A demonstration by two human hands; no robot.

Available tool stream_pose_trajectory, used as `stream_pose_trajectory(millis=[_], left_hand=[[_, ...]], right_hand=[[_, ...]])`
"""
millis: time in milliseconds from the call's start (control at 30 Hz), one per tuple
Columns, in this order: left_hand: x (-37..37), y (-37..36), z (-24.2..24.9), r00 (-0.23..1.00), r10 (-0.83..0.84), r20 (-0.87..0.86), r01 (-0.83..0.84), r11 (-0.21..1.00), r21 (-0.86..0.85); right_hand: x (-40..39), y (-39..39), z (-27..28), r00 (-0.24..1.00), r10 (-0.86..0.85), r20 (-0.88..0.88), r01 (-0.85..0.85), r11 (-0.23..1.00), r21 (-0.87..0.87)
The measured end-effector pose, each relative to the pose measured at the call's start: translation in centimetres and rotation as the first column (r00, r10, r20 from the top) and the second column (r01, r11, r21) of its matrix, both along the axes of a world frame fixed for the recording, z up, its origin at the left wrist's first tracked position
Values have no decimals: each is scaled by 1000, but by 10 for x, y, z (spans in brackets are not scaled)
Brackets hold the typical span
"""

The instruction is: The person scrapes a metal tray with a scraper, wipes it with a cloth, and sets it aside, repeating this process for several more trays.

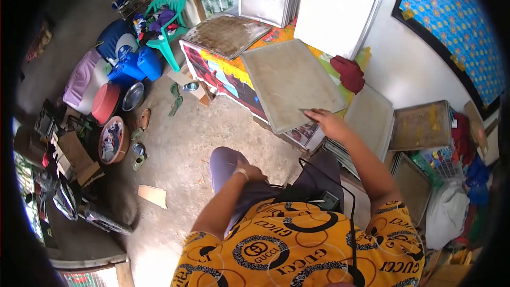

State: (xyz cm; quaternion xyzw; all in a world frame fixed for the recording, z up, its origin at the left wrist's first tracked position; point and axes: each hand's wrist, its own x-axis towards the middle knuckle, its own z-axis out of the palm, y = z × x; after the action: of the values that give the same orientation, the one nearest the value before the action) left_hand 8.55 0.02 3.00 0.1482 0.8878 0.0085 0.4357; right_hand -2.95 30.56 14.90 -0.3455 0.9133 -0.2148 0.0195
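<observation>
A large rectangular metal tray [292, 82] with a dull, brownish surface lies tilted in front of me, partly over the edge of the cloth-covered table. My right hand [328, 123] is at its near right side, fingers closed on a small thin blade-like piece [304, 111] whose dark tip points left over the tray. What kind of tool it is, I cannot make out. My left hand [253, 172] lies on my thigh beside the knee with nothing visible in it. A dark red cloth [348, 73] sits bunched at the tray's upper right.
A browner tray [227, 34] lies on the table; a cleaner bright tray [336, 13] leans on the wall. More trays [366, 119] stack at my right, beside a dirty one [421, 126]. Leftward stand a green chair [169, 26], blue jugs [147, 62], basins and slippers.
</observation>
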Motion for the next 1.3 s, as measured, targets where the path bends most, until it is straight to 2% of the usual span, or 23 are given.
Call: stream_pose_trajectory(millis=[67, 133, 233, 333, 367, 433, 500, 533, 567, 667, 767, 867, 900, 933, 1000, 1033, 1067, 1100, 1133, 1200, 1233, 1300], left_hand=[[12, 14, 13, 998, -63, 24, 62, 997, 54], [23, 17, 33, 993, -96, 63, 91, 993, 77], [66, -19, 32, 961, 16, -274, 93, 920, 381], [94, -50, 41, 854, 291, -432, -137, 926, 352], [97, -63, 39, 777, 479, -408, -344, 866, 362], [93, -89, 26, 500, 779, -380, -689, 623, 371], [92, -113, -29, 240, 959, -151, -808, 284, 516], [89, -117, -44, 97, 995, -21, -821, 92, 563], [85, -112, -42, 140, 988, -60, -821, 150, 551], [70, -40, 20, 417, 813, -405, -784, 548, 293], [50, 8, 60, 805, 411, -429, -447, 894, 17], [40, 24, 48, 854, 151, -498, -172, 985, 4], [34, 28, 63, 884, 136, -447, -154, 988, -5], [23, 26, 70, 845, 228, -484, -196, 974, 117], [31, -7, 73, 769, 431, -473, -290, 893, 343], [37, -26, 51, 662, 648, -377, -342, 709, 617], [38, -49, 11, 537, 815, -217, -344, 447, 826], [41, -92, -39, 581, 813, -42, -584, 452, 675], [47, -119, -77, 570, 811, 135, -762, 460, 455], [61, -115, -98, 303, 897, 321, -877, 130, 462], [68, -90, -71, 99, 666, 739, -756, -433, 491], [57, -72, -44, 236, 888, 396, -836, -22, 548]], right_hand=[[4, -4, -9, 999, 31, -34, -23, 979, 202], [0, -2, -21, 999, 44, -30, -35, 968, 249], [6, 6, -33, 998, 47, -30, -36, 951, 309], [2, 7, -42, 1000, 22, -21, -14, 952, 306], [4, 6, -46, 1000, -5, -27, 13, 957, 289], [6, 3, -47, 997, -57, -52, 69, 965, 253], [8, 0, -53, 993, -86, -82, 103, 965, 239], [7, -1, -54, 989, -101, -106, 123, 964, 234], [8, -2, -55, 988, -108, -110, 130, 967, 220], [6, -2, -55, 984, -132, -116, 152, 971, 187], [5, -2, -60, 983, -136, -120, 154, 976, 154], [0, -5, -68, 982, -148, -116, 173, 954, 245], [-1, -6, -70, 983, -129, -128, 158, 956, 247], [-5, -2, -67, 980, -123, -154, 160, 952, 261], [2, -2, -66, 984, -113, -137, 147, 953, 267], [4, -3, -59, 987, -116, -114, 143, 955, 260], [4, -3, -53, 989, -115, -97, 137, 958, 251], [4, -1, -57, 988, -110, -109, 134, 961, 242], [7, -1, -57, 989, -107, -101, 130, 958, 255], [5, -4, -53, 988, -115, -100, 137, 955, 262], [6, -6, -51, 985, -141, -102, 162, 958, 235], [11, -9, -52, 977, -193, -91, 207, 960, 188]])
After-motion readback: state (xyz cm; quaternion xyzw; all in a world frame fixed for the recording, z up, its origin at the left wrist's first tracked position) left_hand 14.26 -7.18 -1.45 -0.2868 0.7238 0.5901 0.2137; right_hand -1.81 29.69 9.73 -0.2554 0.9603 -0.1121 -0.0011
